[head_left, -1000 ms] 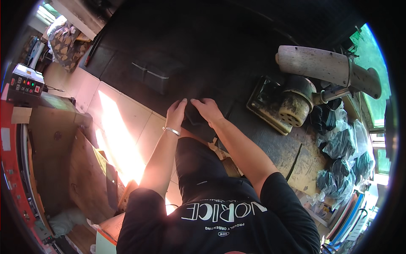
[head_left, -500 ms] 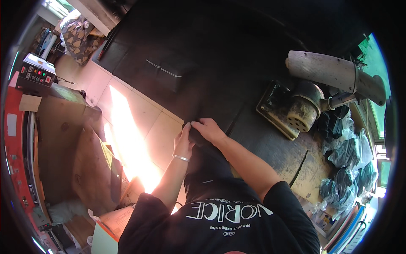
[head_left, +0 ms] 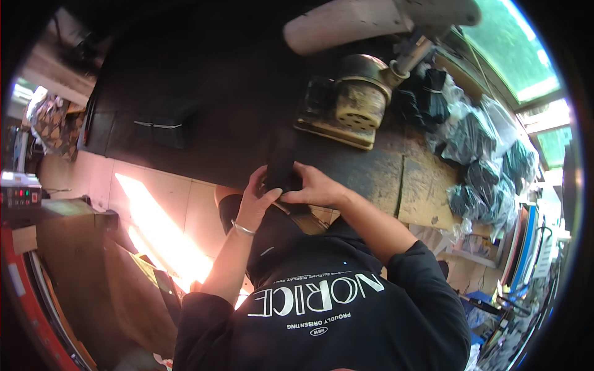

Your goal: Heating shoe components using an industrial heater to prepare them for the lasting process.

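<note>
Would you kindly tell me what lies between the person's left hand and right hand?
In the head view, a black piece lies between the left hand and the right hand, held by both; its shape is unclear.

Wearing black short-sleeved tee (head_left: 359,337), black bottoms (head_left: 273,236).
White lettering (head_left: 311,301) is crossing the tee; silver bangle (head_left: 243,228) is circling left wrist (head_left: 249,216).
</note>
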### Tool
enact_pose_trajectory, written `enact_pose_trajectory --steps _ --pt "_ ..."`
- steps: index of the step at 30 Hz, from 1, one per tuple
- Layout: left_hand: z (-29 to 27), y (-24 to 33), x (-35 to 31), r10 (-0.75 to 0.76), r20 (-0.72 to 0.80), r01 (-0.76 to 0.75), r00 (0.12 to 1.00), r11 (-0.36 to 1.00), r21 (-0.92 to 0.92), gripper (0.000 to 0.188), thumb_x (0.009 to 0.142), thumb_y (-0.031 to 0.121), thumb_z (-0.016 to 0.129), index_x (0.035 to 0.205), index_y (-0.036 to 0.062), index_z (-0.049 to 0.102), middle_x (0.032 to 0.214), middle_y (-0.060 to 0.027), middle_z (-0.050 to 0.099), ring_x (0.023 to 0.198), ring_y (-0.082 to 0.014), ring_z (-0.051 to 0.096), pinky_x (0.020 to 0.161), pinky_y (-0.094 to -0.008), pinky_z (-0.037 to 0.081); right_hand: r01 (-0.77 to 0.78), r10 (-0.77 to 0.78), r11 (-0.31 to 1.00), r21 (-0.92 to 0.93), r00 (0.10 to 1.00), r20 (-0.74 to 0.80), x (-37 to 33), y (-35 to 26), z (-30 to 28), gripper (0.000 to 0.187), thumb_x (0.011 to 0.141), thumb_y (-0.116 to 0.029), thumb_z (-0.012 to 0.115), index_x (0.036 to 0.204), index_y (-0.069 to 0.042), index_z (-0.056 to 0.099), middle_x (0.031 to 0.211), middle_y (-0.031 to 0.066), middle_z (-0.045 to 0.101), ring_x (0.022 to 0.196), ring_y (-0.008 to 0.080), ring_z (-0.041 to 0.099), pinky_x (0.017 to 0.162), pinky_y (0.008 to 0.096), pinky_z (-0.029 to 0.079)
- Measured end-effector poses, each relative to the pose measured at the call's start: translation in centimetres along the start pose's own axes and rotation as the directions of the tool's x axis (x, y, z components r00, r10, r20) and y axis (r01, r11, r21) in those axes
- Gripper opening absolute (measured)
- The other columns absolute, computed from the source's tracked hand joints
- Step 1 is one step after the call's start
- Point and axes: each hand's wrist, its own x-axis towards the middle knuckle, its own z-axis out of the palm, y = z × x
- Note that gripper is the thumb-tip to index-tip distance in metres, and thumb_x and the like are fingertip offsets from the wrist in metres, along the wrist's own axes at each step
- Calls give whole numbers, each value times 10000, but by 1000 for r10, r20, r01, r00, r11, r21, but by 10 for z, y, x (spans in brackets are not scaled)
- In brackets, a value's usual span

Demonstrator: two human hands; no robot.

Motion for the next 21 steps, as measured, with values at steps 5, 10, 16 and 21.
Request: enact_pose_trajectory --steps 5,10,16,21 --pt "54 -20 64 93 543 -343 835 858 382 1064 678 72 825 1493 36 141 1414 -108 399 1301 -222 416 1099 -338 329 86 -160 570 -817 987 -8 -54 0 -72 841 599 -229 754 1360 -70 432 1224 134 565 1109 326 561 945 407 440" --pt "113 -70 82 142 642 -522 753 723 452 1155 697 118 836 1514 62 22 1415 -84 415 1299 -209 424 1090 -322 340 -19 -106 399 -917 992 -66 -87 38 -121 850 601 -174 767 1369 -67 420 1271 105 542 1204 288 502 1015 409 378" --pt "122 -100 91 -16 588 -337 808 806 486 1161 729 79 758 1506 91 -105 1506 -147 270 1344 -235 369 1110 -344 306 -123 -183 459 -880 956 -229 -102 61 -104 905 688 -175 663 1453 41 229 1454 196 354 1388 326 305 1141 543 180" --pt "125 -107 86 78 564 -369 822 828 423 1073 755 76 702 1501 83 -70 1439 -155 362 1326 -243 385 1091 -359 323 -168 -264 586 -793 885 -383 -99 82 -83 913 706 -153 609 1463 73 151 1507 240 254 1438 369 185 1148 553 123"
